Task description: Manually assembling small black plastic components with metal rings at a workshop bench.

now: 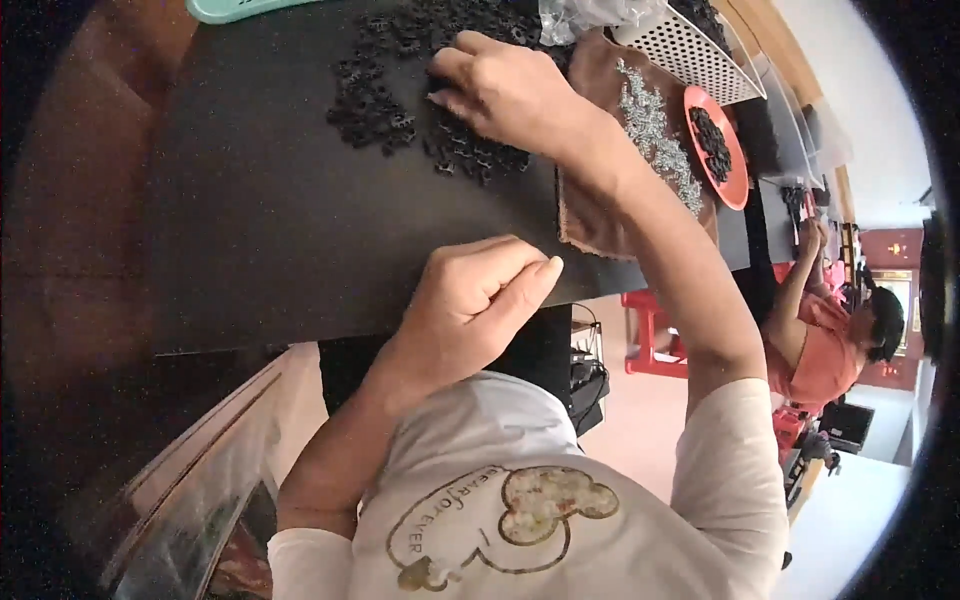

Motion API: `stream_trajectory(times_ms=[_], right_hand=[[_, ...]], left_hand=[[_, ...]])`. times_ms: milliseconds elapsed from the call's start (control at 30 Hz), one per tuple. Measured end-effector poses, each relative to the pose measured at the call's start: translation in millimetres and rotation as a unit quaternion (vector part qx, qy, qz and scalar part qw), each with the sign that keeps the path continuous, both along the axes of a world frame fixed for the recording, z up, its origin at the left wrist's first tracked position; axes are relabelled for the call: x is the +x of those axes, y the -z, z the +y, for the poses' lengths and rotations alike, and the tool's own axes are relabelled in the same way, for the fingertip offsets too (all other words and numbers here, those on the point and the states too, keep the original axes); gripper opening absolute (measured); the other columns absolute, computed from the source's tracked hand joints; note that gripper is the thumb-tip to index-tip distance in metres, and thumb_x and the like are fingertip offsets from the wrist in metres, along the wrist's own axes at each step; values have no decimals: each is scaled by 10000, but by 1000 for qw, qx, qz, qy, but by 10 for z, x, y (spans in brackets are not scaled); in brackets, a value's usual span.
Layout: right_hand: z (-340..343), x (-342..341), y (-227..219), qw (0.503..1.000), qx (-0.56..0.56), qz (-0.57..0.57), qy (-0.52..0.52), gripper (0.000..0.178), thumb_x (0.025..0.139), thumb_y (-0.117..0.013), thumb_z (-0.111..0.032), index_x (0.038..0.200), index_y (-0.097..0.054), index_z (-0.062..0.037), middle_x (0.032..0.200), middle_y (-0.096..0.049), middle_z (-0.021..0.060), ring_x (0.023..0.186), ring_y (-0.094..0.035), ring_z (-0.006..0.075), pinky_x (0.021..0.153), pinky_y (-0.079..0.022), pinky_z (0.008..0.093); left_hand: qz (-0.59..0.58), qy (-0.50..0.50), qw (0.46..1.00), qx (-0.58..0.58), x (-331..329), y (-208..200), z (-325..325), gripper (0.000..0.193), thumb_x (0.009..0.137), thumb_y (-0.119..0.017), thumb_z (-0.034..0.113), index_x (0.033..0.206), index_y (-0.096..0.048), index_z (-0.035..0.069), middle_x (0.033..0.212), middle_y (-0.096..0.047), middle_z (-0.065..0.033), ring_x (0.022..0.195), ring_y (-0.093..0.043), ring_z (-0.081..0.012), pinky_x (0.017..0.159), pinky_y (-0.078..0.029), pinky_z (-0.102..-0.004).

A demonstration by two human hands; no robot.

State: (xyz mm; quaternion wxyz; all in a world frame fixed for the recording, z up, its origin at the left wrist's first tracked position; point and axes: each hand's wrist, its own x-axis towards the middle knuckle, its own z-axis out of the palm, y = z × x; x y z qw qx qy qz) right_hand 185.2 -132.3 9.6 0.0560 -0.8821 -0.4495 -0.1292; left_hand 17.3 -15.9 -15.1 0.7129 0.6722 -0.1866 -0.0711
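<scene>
Small black parts lie in a loose pile over the far middle of the dark table. My right hand is over that pile, fingers bent down among the parts. Its thumb and fingers are drawn together; whatever is between them is hidden. Close to the table's near edge, my left hand is closed, thumb laid along the curled fingers. What it may hold does not show. Right of the pile, small silvery metal pieces are spread on a brown cloth.
An orange-red dish of black parts stands beyond the cloth. Near it are a white perforated basket and a clear plastic bag. A green tray sits at the far left. Another person works at the right.
</scene>
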Motion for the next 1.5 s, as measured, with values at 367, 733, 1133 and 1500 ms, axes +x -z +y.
stream_trajectory(times_ms=[367, 733, 1133, 1500], right_hand=[[-236, -178, -79, 969, 198, 145, -15, 288, 760, -619, -32, 1027, -524, 22, 838, -590, 229, 847, -615, 402, 735, -492, 448], [-603, -1099, -382, 857, 360, 366, 35, 496, 808, -634, 46, 1279, -490, -16, 965, -586, 40, 742, -520, 59, 631, -452, 208], [-488, -1416, -343, 971, 221, 50, -73, 571, 717, -633, 62, 1269, -494, 12, 902, -614, 123, 684, -635, 257, 550, -533, 341], [-524, -1634, -292, 917, 347, 195, -40, 331, 816, -639, -71, 1128, -586, 23, 947, -547, 153, 767, -622, 324, 608, -523, 399]], left_hand=[[30, 0, 1000, 2, 2, -4, 0, 269, 972, -528, 190, 858, -647, -23, 757, -657, -65, 625, -578, -87, 571, -462, -243], [133, -72, 977, -151, 0, 39, -8, 286, 1013, -458, 215, 886, -598, -1, 771, -639, -83, 571, -520, -77, 552, -457, -235], [84, -87, 976, -183, -62, -2, -8, 277, 1002, -529, 255, 957, -623, -1, 745, -598, 6, 632, -487, -29, 571, -393, -196], [117, -70, 966, -220, -153, -86, 112, 205, 969, -576, 163, 1041, -606, -27, 824, -648, -41, 650, -512, -49, 588, -425, -211]])
